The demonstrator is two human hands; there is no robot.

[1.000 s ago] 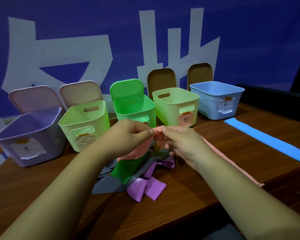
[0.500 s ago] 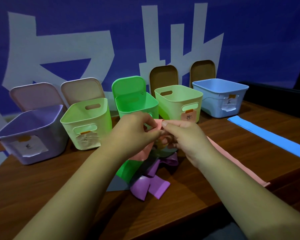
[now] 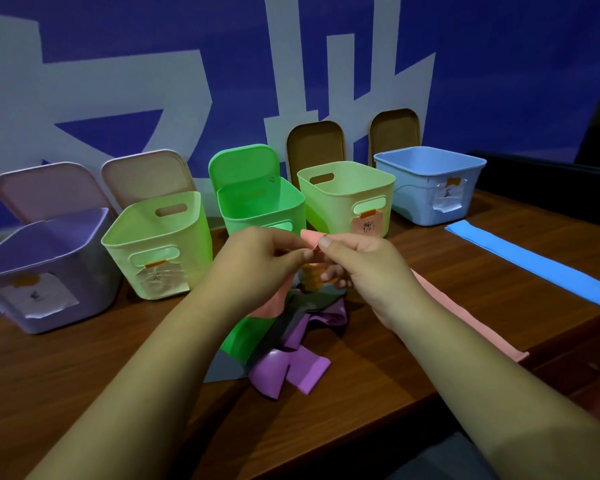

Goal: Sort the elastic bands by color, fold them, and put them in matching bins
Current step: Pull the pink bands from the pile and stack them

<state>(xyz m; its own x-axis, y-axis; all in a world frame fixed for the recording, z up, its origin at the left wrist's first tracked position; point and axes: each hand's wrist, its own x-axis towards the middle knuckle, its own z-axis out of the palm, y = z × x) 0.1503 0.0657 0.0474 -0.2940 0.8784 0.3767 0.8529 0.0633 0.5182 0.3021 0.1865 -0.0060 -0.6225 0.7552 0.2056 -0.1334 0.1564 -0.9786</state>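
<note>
Just now my left hand [image 3: 257,268] and my right hand [image 3: 368,271] each pinch one end of the pink band [image 3: 492,336] between thumb and forefinger, held up just near of the green bin [image 3: 260,209]; the rest of it trails right across the bench [image 3: 84,375] to its near edge. Under my hands lies a heap of bands, the green band [image 3: 243,337], grey band [image 3: 222,368] and purple band [image 3: 291,372] tangled together; the blue band [image 3: 541,268] lies flat at the right, near the blue bin [image 3: 426,181].

Bins [image 3: 347,188]: five are standing.
Lids [image 3: 243,164]: five are leaning.
Pink band [image 3: 465,318]: one is hanging between left hand [image 3: 257,268] and right hand [image 3: 371,271].
</note>
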